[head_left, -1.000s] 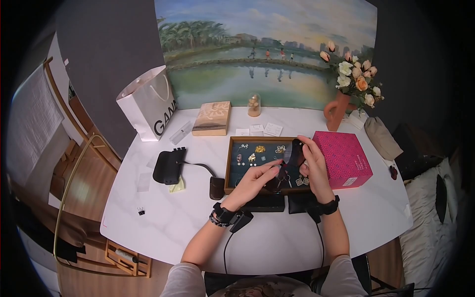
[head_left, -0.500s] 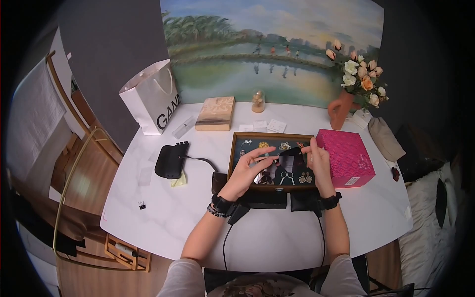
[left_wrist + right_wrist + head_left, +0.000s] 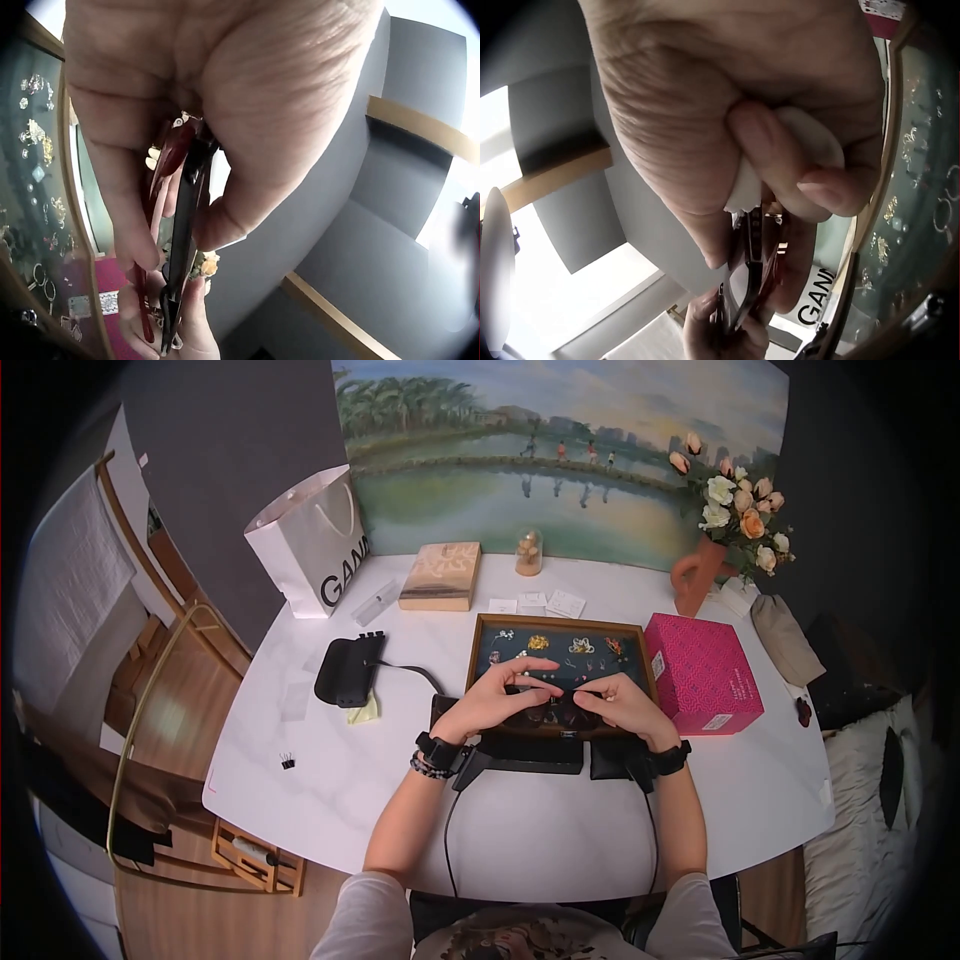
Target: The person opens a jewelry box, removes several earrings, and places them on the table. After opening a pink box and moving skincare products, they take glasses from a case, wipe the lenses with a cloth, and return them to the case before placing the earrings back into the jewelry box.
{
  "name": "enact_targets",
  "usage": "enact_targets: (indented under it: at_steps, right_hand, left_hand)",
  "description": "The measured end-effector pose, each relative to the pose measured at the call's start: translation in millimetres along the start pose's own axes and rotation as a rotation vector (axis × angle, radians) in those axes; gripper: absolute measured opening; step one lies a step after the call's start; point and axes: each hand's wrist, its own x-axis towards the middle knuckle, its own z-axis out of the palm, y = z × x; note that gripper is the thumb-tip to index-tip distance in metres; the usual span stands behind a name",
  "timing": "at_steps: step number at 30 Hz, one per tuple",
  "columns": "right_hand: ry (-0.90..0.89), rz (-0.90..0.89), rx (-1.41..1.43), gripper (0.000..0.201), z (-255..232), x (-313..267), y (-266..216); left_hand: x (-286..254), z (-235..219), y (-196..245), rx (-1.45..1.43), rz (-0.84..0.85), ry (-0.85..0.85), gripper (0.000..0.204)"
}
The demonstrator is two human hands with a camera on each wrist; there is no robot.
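Note:
A pair of sunglasses (image 3: pixel 182 225) with dark and red parts is held in both hands over the near side of a wood-framed jewelry case (image 3: pixel 560 622). My left hand (image 3: pixel 500 698) pinches one end between thumb and fingers. Opposite it, my right hand (image 3: pixel 630 708) pinches the other end. Within the right hand's curled fingers is a bunched white cloth (image 3: pixel 742 187) with a jagged edge, seen in the right wrist view. Earrings and other small jewelry lie in the case on dark lining. The hands hide much of the sunglasses in the head view.
A pink box (image 3: pixel 705 675) stands right of the case. Leftward lie a black pouch-like item (image 3: pixel 345 670) with a strap and a binder clip (image 3: pixel 288 761). Behind are a white paper bag (image 3: pixel 305 545), a gold-toned box (image 3: pixel 440 575), a glass dome (image 3: pixel 529 552) and a flower vase (image 3: pixel 702 575).
The right hand has come down and inward, so both hands are closer together. The sunglasses, raised at the right earlier, are now lower between them. The head view has shifted slightly.

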Motion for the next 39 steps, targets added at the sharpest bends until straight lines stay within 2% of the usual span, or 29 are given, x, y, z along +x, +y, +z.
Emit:
enact_targets:
  at_steps: [3, 5, 6, 7, 8, 9, 10, 11, 13, 14, 16, 17, 19, 20, 22, 23, 25, 26, 28, 32, 34, 35, 36, 38, 39]
  right_hand:
    - [-0.02, 0.053, 0.005, 0.03, -2.8, 4.7, 8.3]
    - [0.064, 0.087, 0.131, 0.03, 1.0, 4.8, 9.5]
    - [0.064, 0.084, 0.13, 0.03, 0.7, 5.9, 14.4]
    - [0.082, 0.083, 0.29, 0.03, 1.1, 6.5, 23.4]
    - [0.099, 0.083, 0.451, 0.03, 2.2, 4.1, 30.3]
    - [0.096, 0.081, 0.456, 0.03, 3.8, -1.7, 34.2]
    - [0.099, 0.081, 0.594, 0.031, 7.1, -8.9, 38.5]
    - [0.101, 0.081, 0.734, 0.034, 12.1, -15.7, 42.2]
    - [0.102, 0.087, 0.773, 0.035, 25.6, -31.7, 41.4]
    - [0.11, 0.093, 0.806, 0.036, 32.0, -39.6, 43.0]
    - [0.07, 0.086, 0.783, 0.039, 39.0, -52.4, 62.2]
    - [0.037, 0.095, 0.777, 0.036, 44.4, -58.4, 65.8]
    - [0.002, 0.123, 0.78, 0.035, 53.1, -66.3, 55.9]
    - [0.001, 0.122, 0.783, 0.035, 54.2, -67.6, 58.2]
    - [-0.073, 0.09, 0.8, 0.036, 57.8, -72.2, 66.1]
    - [-0.07, 0.09, 0.806, 0.036, 60.2, -74.0, 67.2]
    - [-0.038, 0.138, 0.808, 0.042, 65.6, -77.6, 68.0]
    - [-0.035, 0.138, 0.812, 0.042, 67.5, -79.0, 67.8]
    - [-0.045, 0.157, 0.819, 0.04, 69.6, -81.1, 66.6]
    - [-0.036, 0.152, 0.836, 0.039, 70.2, -81.1, 71.4]
    - [-0.042, 0.151, 0.87, 0.04, 68.5, -81.2, 71.9]
    - [-0.041, 0.147, 0.87, 0.04, 67.8, -80.6, 74.9]
    - [-0.049, 0.151, 0.884, 0.04, 67.8, -79.7, 79.9]
    - [-0.064, 0.151, 0.894, 0.04, 68.9, -77.8, 83.6]
    - [-0.066, 0.166, 0.911, 0.04, 70.0, -77.4, 84.1]
  left_hand:
    - [-1.6, -8.3, -1.3, 0.061, -0.019, -0.045, 0.047]
    - [-2.9, -27.9, -12.6, 0.062, 0.048, 0.158, 0.051]
    - [-9.8, -40.4, -12.4, 0.109, 0.026, 0.274, 0.053]
    - [-17.0, -63.4, -20.7, 0.201, -0.003, 0.363, 0.053]
    - [-27.0, -89.4, -29.9, 0.516, -0.056, 0.503, 0.059]
    - [-42.7, -103.6, -26.5, 0.711, -0.114, 0.642, 0.062]
    - [-58.3, -129.4, -37.2, 0.983, -0.139, 0.746, 0.06]
    - [-75.4, -162.9, -59.9, 1.251, -0.051, 0.838, 0.057]
    - [-105.8, -206.7, -79.0, 1.444, -0.314, 0.941, 0.064]
    - [-118.4, -228.5, -92.7, 1.466, -0.436, 0.981, 0.071]
    - [-131.7, -230.9, -85.7, 1.428, -0.661, 0.97, 0.073]
    - [-133.9, -235.7, -83.1, 1.43, -0.659, 0.973, 0.073]
    - [-138.0, -244.3, -80.5, 1.076, -0.734, 0.924, 0.071]
    - [-138.7, -244.5, -83.9, 1.079, -0.735, 0.924, 0.071]
    - [-138.4, -239.2, -93.5, 1.114, -0.397, 1.146, 0.053]
    - [-135.7, -237.8, -95.6, 1.119, -0.398, 1.14, 0.053]
    - [-130.0, -235.8, -99.6, 1.321, -0.143, 1.29, 0.034]
    - [-128.6, -236.4, -100.0, 1.324, -0.142, 1.284, 0.034]
    - [-124.9, -235.6, -97.3, 0.968, -0.039, 1.217, 0.019]
    - [-120.3, -238.4, -85.1, 0.774, 0.054, 1.287, 0.018]
    - [-117.3, -245.6, -72.6, 0.603, 0.293, 1.416, 0.018]
    - [-119.5, -249.1, -62.6, 0.424, 0.276, 1.372, 0.02]
    - [-116.9, -249.1, -56.9, 0.424, 0.28, 1.372, 0.02]
    - [-103.4, -215.4, -17.5, 0.196, 0.449, 1.316, 0.024]
    - [-97.8, -186.5, 10.9, -0.012, 0.439, 1.187, 0.026]
